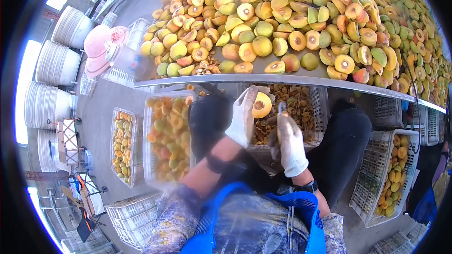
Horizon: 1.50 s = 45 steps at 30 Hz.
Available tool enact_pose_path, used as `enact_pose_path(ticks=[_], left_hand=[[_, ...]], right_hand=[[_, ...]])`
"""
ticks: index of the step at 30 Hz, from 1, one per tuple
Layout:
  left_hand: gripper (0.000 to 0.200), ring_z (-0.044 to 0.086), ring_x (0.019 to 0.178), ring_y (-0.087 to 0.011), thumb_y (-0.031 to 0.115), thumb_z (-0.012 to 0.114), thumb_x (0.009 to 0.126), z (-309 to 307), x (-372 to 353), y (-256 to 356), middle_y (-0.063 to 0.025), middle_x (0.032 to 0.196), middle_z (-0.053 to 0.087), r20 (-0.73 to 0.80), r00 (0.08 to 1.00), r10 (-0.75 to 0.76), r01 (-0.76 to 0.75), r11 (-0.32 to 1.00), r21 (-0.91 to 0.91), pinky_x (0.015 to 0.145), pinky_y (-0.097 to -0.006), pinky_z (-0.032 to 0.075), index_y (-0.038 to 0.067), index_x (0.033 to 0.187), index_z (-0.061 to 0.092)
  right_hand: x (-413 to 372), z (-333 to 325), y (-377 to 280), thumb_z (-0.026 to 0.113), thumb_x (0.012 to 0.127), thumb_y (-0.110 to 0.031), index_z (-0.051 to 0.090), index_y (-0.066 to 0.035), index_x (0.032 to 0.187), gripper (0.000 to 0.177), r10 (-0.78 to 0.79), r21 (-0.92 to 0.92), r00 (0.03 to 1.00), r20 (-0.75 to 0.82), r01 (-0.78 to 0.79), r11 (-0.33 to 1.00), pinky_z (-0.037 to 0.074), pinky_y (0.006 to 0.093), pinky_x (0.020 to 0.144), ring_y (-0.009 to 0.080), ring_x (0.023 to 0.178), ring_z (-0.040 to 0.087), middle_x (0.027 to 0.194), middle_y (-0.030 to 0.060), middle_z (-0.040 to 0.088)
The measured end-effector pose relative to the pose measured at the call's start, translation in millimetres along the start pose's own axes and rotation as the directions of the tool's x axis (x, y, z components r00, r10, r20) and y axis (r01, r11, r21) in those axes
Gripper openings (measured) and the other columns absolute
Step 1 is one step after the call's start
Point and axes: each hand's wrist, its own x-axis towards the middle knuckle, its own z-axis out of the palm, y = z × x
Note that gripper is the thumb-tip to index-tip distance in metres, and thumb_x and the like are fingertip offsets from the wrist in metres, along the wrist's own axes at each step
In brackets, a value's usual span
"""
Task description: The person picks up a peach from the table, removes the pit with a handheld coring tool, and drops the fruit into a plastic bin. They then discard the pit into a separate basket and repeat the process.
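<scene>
My left hand (242, 118), in a white glove, is closed around a yellow peach half (262, 105), its cut face with the brown centre turned toward me. Just right of it, my gloved right hand (292, 145) grips a small hand tool (281, 108) with a narrow metal tip pointing up; most of its handle is hidden by the fingers. The tip is apart from the peach half. Below both hands, between my knees, stands a crate (321, 113) holding many brown pits and scraps.
Whole and halved peaches (263, 28) cover a metal-edged table (282, 79) ahead. A crate of peach halves (147, 131) stands left of my leg, with another crate (136, 150) beyond it. At right is a white crate (372, 178) with fruit. Stacked white tubs (47, 106) line the far left.
</scene>
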Motion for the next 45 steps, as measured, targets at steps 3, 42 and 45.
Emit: enact_pose_path(ticks=[3, 42, 45], left_hand=[[0.038, 0.062, 0.089, -0.0151, 0.035, 0.048, 0.101, -1, -1, -3, -0.0108, 0.100, 0.067, 0.086, 0.994, 0.067, -0.074, 0.994, 0.077, 0.083, -0.0285, 0.051, 0.001, 0.109, 0.062], [0.027, 0.061, 0.074, -0.0159, 0.028, 0.061, 0.097, 6, -11, -10, -0.0085, 0.088, 0.063, 0.077, 0.995, -0.068, 0.068, 0.998, 0.009, 0.065, -0.0291, 0.051, 0.001, 0.093, 0.061], [0.032, 0.061, 0.075, -0.0159, 0.032, 0.060, 0.097, 4, -11, -10, -0.0089, 0.088, 0.062, 0.107, 0.993, -0.049, 0.045, 0.998, 0.041, 0.066, -0.0290, 0.051, 0.001, 0.092, 0.061]], right_hand=[[-8, 13, -10, 0.048, 0.101, -0.039, 0.058, -0.005, 0.109, 0.037, 0.117, 0.054, 0.989, 0.086, -0.121, 0.991, 0.036, 0.0222, 0.036, 0.0085, 0.043, 0.048, 0.065, 0.0023, 0.057], [-14, 26, 26, 0.050, 0.100, -0.025, 0.054, 0.006, 0.114, 0.034, 0.064, -0.124, 0.996, 0.069, -0.055, 0.991, 0.050, 0.0364, 0.068, 0.0233, 0.074, 0.064, 0.081, 0.0163, 0.065], [-14, 26, 24, 0.049, 0.101, -0.028, 0.054, 0.005, 0.114, 0.036, 0.111, -0.046, 0.989, 0.099, -0.107, 0.993, 0.050, 0.0344, 0.070, 0.0199, 0.077, 0.061, 0.083, 0.0132, 0.065]])
